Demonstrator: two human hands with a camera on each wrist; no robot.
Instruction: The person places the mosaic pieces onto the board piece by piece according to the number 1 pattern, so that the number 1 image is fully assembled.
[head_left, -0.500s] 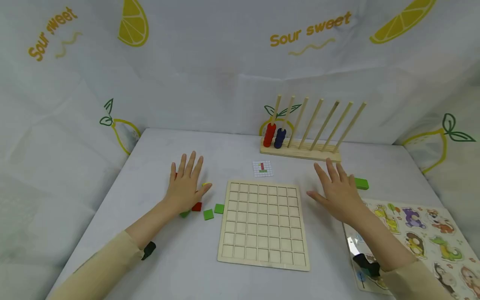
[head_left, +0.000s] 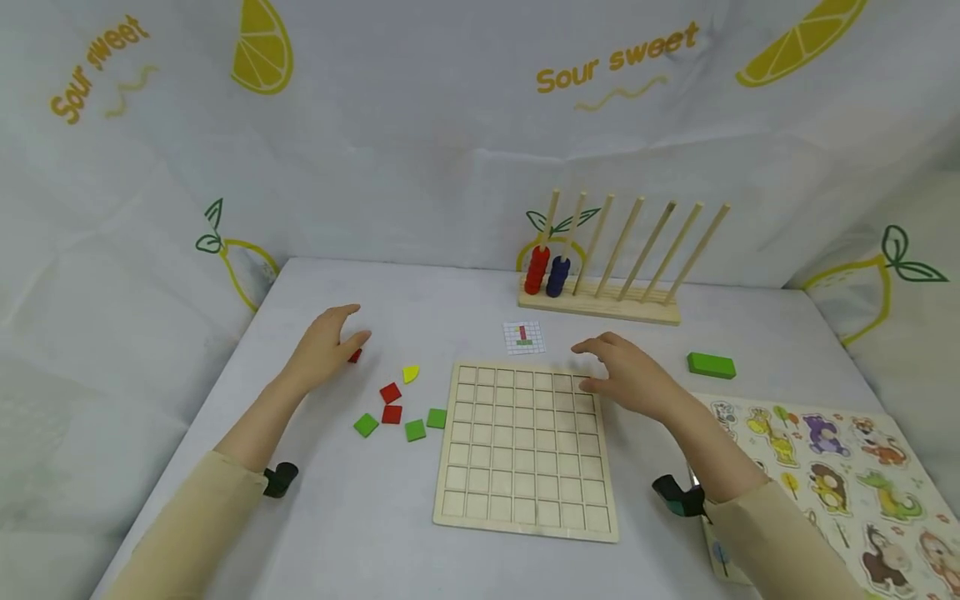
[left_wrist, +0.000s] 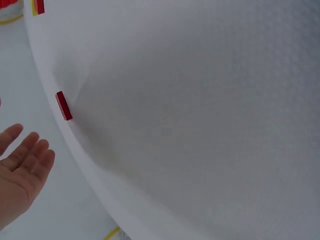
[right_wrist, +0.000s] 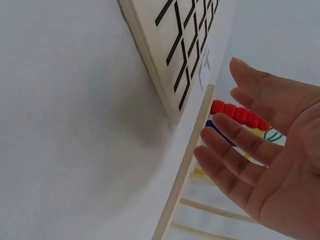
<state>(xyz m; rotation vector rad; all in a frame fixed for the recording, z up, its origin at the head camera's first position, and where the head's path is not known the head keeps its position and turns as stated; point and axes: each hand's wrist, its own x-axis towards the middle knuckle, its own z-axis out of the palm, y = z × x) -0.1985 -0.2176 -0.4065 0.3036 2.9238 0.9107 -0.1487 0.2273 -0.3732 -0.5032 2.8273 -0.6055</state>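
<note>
My left hand (head_left: 318, 352) hovers at the left, fingers loosely bent and holding nothing. Just beside its thumb lies a red tile (left_wrist: 64, 105), partly covered by the hand in the head view. To its right are two more red tiles (head_left: 391, 393), a yellow quarter-round piece (head_left: 410, 373) and three green tiles (head_left: 416, 430). My right hand (head_left: 626, 375) is over the upper right corner of the wooden grid board (head_left: 525, 450); its relaxed fingers are empty, and the palm shows in the right wrist view. A small pattern card (head_left: 523, 337) lies behind the board.
A wooden peg rack (head_left: 600, 308) with red beads (head_left: 537, 271) and blue beads (head_left: 558, 277) stands at the back. At the right are a green block (head_left: 711, 365) and an animal puzzle board (head_left: 840, 475), partly under the right forearm. Dark wrist cameras sit at both cuffs.
My left hand has moved left, uncovering tiles, and its spread fingers have relaxed. My right hand has moved left to the grid board's corner, uncovering the green block.
</note>
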